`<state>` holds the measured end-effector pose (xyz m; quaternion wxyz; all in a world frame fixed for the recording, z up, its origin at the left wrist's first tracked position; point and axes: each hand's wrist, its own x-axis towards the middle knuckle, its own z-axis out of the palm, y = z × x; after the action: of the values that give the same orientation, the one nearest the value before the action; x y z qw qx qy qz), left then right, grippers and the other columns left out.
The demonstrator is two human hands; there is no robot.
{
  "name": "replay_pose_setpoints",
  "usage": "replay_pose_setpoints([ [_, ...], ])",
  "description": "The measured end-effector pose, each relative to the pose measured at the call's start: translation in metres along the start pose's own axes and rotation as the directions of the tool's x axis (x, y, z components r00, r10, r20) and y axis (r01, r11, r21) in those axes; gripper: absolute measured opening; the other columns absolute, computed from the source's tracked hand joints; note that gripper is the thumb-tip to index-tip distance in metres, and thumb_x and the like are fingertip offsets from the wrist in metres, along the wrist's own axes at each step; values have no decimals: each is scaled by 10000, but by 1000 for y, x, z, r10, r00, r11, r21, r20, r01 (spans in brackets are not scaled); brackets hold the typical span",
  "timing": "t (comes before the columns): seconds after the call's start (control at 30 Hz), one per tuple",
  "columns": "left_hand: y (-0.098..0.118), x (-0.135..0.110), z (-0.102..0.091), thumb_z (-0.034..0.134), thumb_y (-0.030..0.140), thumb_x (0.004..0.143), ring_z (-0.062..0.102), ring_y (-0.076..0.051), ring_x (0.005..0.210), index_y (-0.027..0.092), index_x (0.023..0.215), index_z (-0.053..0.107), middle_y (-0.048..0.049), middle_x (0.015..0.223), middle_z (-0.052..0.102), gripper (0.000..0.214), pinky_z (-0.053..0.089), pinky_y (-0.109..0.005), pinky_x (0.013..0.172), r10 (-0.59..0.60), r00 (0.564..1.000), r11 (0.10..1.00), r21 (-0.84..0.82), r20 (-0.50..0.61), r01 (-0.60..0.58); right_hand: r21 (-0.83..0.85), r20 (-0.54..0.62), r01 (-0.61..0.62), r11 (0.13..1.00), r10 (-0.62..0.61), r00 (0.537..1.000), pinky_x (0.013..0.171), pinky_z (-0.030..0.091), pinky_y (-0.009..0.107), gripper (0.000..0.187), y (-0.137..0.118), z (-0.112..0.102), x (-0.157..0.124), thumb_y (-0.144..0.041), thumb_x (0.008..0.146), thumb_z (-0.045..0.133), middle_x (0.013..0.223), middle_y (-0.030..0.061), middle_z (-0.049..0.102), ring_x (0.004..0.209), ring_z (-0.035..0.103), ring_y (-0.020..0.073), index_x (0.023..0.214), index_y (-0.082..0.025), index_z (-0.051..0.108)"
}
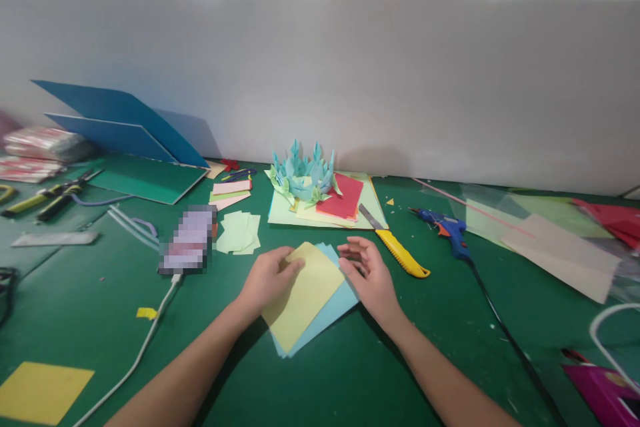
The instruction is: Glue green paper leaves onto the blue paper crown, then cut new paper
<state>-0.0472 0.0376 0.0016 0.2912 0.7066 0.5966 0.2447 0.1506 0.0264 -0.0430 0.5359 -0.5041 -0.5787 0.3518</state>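
Note:
My left hand (273,278) pinches a pale yellow paper sheet (307,293) at its left edge, thumb on top. Under it fan out several light blue paper sheets (330,313), resting low over the green table. My right hand (369,278) is beside the right corner of the sheets, its fingers apart and slightly curled; whether its thumb touches the paper I cannot tell. Just beyond the hands stands a blue folded-paper flower (305,170) with pale green leaves, on a stack of coloured paper (280,213). A yellow utility knife (400,250) lies right of my right hand.
A blue glue gun (447,227) with a black cord lies at the right. Small pale green papers (239,232) and a phone (189,240) on a white cable are at the left. Blue boards (125,123) lean against the white partition (320,80). Pliers (63,199) lie far left.

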Motion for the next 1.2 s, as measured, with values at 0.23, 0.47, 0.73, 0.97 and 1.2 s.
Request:
replay_pose_setpoints([
  [0.23,7,-4,8,535,504,729,642,-226,723,180,886,542,-56,826,682,360,493,-337,625,-225,970,795,-559,88,235,-440,-70,215,872,-272,960,912,410,497,280,-12,-8,-1,-419,828,552,1052,108,580,1025,530,281,1036,-246,623],
  [0.47,18,-11,19,502,460,798,671,-208,748,204,983,437,-69,927,686,322,531,-356,677,-235,959,646,-712,156,274,-31,68,-55,998,57,996,892,471,448,743,2,1,-4,-486,824,530,1317,160,494,1104,556,265,1428,-206,199],
  [0.73,9,-10,33,623,454,724,647,-274,917,176,1028,488,-111,988,673,434,515,-402,776,-185,982,676,-721,32,151,171,193,-163,972,130,973,875,472,369,762,-13,9,-10,-442,825,531,1180,106,607,1040,592,217,1447,-210,155],
  [0.97,6,-8,35,653,418,698,644,-259,853,187,942,540,-80,907,682,354,506,-375,728,-187,982,678,-721,13,139,227,123,-282,932,260,958,636,486,288,612,-13,1,0,-400,706,650,666,-38,590,619,580,151,1249,-186,468],
  [1.2,5,-8,35,572,459,740,616,-237,803,181,853,569,-68,841,667,300,487,-367,737,-129,991,791,-607,-39,79,152,77,-283,947,274,959,506,420,254,504,-15,2,-1,-465,711,628,532,-67,540,511,531,150,1106,-187,486],
])
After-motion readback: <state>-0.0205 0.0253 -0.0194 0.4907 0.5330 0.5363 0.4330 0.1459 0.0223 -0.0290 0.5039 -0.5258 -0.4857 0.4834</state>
